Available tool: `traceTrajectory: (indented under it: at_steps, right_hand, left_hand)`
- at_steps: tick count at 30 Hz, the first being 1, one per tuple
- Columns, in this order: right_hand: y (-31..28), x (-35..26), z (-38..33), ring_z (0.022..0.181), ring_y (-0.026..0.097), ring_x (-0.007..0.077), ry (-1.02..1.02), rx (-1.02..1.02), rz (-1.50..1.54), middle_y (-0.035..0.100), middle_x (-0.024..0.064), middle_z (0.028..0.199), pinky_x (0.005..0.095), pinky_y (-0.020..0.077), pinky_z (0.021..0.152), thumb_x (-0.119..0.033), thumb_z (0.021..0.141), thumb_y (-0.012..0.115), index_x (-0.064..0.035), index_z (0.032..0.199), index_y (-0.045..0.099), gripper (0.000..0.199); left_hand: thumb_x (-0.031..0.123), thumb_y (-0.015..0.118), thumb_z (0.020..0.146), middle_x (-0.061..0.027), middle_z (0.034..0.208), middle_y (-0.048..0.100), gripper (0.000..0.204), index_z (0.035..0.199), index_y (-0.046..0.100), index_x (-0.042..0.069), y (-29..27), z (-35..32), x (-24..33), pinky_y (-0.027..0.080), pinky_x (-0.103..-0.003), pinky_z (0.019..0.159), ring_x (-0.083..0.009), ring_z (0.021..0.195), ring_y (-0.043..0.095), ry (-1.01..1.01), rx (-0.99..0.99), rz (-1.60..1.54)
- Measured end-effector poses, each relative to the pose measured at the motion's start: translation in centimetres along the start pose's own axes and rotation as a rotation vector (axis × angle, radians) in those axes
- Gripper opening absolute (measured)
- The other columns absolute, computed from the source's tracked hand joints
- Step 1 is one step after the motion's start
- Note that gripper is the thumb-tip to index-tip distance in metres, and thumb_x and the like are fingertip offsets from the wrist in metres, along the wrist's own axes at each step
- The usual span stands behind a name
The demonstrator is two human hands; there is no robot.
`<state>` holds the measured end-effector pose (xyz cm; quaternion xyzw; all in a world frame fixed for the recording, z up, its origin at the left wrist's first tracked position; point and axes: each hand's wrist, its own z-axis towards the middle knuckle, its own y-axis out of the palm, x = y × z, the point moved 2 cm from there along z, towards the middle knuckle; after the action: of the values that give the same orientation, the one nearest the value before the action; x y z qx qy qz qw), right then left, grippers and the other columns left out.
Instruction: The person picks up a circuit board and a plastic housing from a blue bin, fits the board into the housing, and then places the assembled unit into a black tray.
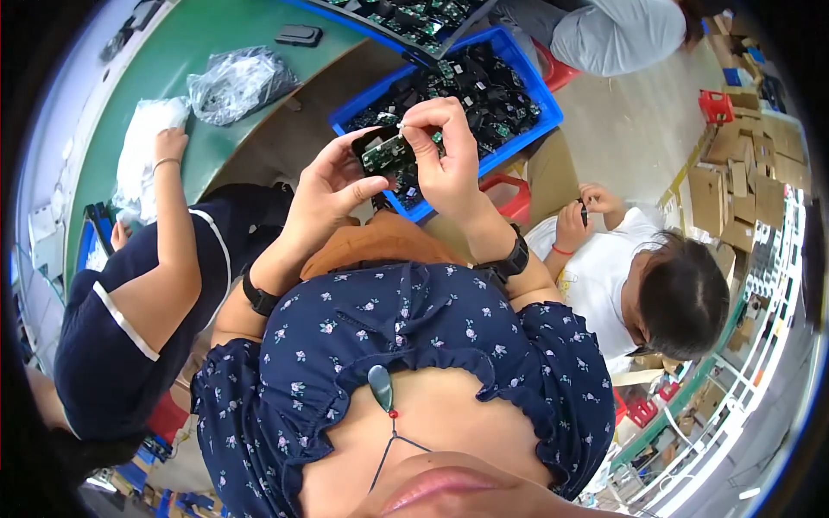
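Note:
My left hand (326, 192) holds a small black module with a green circuit board (382, 153) from below, thumb and fingers cupped around it. My right hand (445, 155) comes over the top, its fingertips pinching the board's upper right edge. Both hands hover just in front of a blue plastic bin (527, 76) filled with several similar black and green electronic parts. Each wrist wears a black band.
A green table (186, 60) lies at the upper left with a clear plastic bag (237, 82), a white bag (142, 147) and a black case (299, 35). A person in dark blue sits at my left, another in white at my right. Cardboard boxes (734, 186) stand at the right.

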<state>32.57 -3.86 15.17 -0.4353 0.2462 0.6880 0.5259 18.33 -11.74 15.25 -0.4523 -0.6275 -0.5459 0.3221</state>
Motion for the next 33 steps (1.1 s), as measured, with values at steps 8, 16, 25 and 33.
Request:
traceTrajectory:
  at_steps: [8,16,25,33]
  right_hand:
    - [-3.6,0.2,-0.8,0.073,0.049,0.0134,0.122,0.100,-0.047,0.052,0.0072,0.086,0.0227,0.0408,0.064,0.001,0.086,0.054,-0.0032,0.090,0.048,0.008]
    - [-4.9,-0.8,0.4,0.069,0.049,0.0250,-0.059,0.045,-0.542,0.053,0.0093,0.076,0.0334,0.0403,0.059,0.002,0.077,0.060,-0.0032,0.082,0.051,0.012]
    - [-3.2,-2.0,1.6,0.080,0.053,0.0216,-0.161,0.325,-0.661,0.058,0.0079,0.093,0.0298,0.0424,0.069,-0.002,0.080,0.062,-0.0049,0.085,0.054,0.010]
    - [-1.8,-2.0,3.1,0.076,0.053,0.0235,-0.237,0.365,-0.613,0.059,0.0064,0.090,0.0319,0.0390,0.068,-0.004,0.076,0.065,-0.0067,0.087,0.057,0.014]
  left_hand:
    - [0.002,0.064,0.081,-0.0094,0.114,0.053,0.052,0.127,0.040,0.000,3.0,2.9,0.1,0.047,-0.030,0.087,-0.0175,0.101,0.056,-0.006,-0.088,0.159]
    - [0.006,0.058,0.086,-0.0093,0.109,0.054,0.036,0.119,0.045,-0.001,3.0,6.1,-0.2,0.049,-0.033,0.087,-0.0154,0.098,0.055,-0.262,-0.174,0.009]
    - [0.003,0.055,0.088,-0.0085,0.103,0.056,0.024,0.110,0.047,-0.001,1.9,9.0,2.7,0.049,-0.027,0.082,-0.0135,0.094,0.056,-0.083,-0.200,0.188]
    - [0.002,0.048,0.089,-0.0112,0.112,0.052,0.028,0.116,0.044,-0.003,0.4,11.0,3.4,0.048,-0.034,0.086,-0.0189,0.102,0.054,0.029,-0.224,0.094]
